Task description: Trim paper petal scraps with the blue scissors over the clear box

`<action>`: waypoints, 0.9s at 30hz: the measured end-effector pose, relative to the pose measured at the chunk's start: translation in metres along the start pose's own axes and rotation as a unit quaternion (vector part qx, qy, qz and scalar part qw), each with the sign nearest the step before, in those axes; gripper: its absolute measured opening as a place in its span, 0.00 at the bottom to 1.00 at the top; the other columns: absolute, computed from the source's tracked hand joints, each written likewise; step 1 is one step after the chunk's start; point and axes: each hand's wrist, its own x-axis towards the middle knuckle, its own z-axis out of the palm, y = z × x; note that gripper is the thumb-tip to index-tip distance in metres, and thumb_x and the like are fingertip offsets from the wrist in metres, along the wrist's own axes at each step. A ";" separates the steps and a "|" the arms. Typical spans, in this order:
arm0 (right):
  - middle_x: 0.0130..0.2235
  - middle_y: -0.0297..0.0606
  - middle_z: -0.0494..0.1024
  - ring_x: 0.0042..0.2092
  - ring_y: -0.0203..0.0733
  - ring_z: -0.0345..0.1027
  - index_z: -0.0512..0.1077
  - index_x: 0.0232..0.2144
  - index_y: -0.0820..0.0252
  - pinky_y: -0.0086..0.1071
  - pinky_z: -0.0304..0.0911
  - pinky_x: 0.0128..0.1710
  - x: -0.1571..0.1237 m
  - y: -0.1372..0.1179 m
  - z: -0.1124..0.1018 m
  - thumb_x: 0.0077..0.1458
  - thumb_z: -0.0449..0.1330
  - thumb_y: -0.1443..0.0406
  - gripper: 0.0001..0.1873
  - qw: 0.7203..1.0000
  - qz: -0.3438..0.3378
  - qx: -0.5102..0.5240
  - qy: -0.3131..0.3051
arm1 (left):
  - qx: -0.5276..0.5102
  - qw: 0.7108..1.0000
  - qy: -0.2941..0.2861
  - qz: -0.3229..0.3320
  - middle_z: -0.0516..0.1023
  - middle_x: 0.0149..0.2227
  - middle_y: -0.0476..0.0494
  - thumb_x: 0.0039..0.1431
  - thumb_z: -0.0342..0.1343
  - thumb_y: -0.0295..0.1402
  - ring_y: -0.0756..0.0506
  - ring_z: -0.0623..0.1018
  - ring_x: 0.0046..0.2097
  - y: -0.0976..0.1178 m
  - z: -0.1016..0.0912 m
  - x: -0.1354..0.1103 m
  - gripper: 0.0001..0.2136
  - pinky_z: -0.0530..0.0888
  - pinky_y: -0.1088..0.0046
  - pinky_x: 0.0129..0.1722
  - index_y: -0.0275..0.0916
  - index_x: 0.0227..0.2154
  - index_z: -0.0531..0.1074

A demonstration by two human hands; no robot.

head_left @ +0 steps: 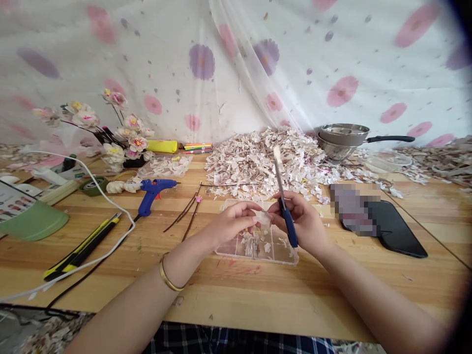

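Pale scrap (263, 217) pinched between both hands (236, 222); right one (304, 221) also clasps blue-handled tool (289, 226).

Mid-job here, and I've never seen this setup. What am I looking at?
There's no machine here, just a person working bare-handed. The one picture comes from a camera on their head, looking forward and down. The left hand pinches a thin pale piece; the right hand holds a blue-handled tool. Beneath them, on the wooden table, is a clear divided box. Beyond lies a heap of pale scraps; to the left, a glue gun and flowers; to the right, a dark phone.
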 end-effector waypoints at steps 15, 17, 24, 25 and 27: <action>0.35 0.38 0.80 0.35 0.42 0.76 0.65 0.45 0.55 0.36 0.71 0.34 -0.006 0.004 0.007 0.53 0.67 0.59 0.21 0.998 -0.048 -0.013 0.036 | 0.031 0.998 0.005 0.049 0.78 0.28 0.45 0.59 0.59 0.40 0.50 0.76 0.29 -0.004 0.006 -0.002 0.12 0.73 0.72 0.34 0.34 0.31 0.72; 0.36 0.39 0.81 0.35 0.42 0.76 0.65 0.46 0.55 0.37 0.71 0.36 -0.007 0.005 0.008 0.54 0.67 0.61 0.20 0.997 -0.065 -0.034 0.035 | 0.046 0.998 0.015 0.049 0.78 0.28 0.46 0.59 0.59 0.39 0.50 0.76 0.29 -0.003 0.007 -0.002 0.11 0.73 0.72 0.33 0.34 0.31 0.72; 0.39 0.40 0.80 0.37 0.43 0.76 0.67 0.47 0.54 0.35 0.71 0.35 -0.013 0.008 0.006 0.53 0.64 0.68 0.19 0.982 -0.097 -0.160 0.037 | 0.051 0.997 0.037 0.051 0.76 0.28 0.47 0.59 0.57 0.39 0.50 0.75 0.31 -0.005 0.013 -0.002 0.10 0.71 0.73 0.34 0.35 0.31 0.71; 0.39 0.40 0.80 0.38 0.44 0.76 0.67 0.47 0.53 0.35 0.71 0.35 -0.013 0.008 0.006 0.53 0.64 0.68 0.19 0.981 -0.094 -0.168 0.037 | 0.049 0.997 0.042 0.052 0.76 0.28 0.47 0.59 0.57 0.39 0.50 0.75 0.31 -0.006 0.014 -0.003 0.10 0.71 0.73 0.34 0.36 0.32 0.71; 0.39 0.40 0.80 0.38 0.44 0.76 0.67 0.47 0.53 0.35 0.71 0.36 -0.014 0.009 0.006 0.53 0.63 0.69 0.19 0.981 -0.091 -0.169 0.041 | 0.054 0.996 0.048 0.060 0.76 0.28 0.47 0.60 0.57 0.40 0.49 0.75 0.31 -0.008 0.016 -0.003 0.11 0.71 0.72 0.34 0.36 0.32 0.71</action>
